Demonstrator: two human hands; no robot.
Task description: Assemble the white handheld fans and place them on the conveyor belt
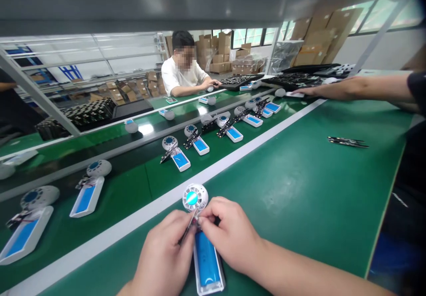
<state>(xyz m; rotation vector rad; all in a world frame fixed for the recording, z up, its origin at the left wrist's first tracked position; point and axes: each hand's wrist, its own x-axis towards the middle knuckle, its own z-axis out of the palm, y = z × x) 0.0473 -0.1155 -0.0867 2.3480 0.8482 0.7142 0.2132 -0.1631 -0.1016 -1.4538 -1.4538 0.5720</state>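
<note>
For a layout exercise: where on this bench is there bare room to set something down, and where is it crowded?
Bare green mat lies right of the right hand, between the white strip and a dark circuit strip. It is crowded at the left hand and blue pack, and along the row of white units beyond the strip.

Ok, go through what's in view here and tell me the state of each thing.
Left hand: closed on metal tweezers.
Right hand: pinching the white round housing.
White round housing: held up, blue-green centre showing.
Blue battery pack: lying in its white tray.
Black circuit strip: lying apart on the green bench.
</note>
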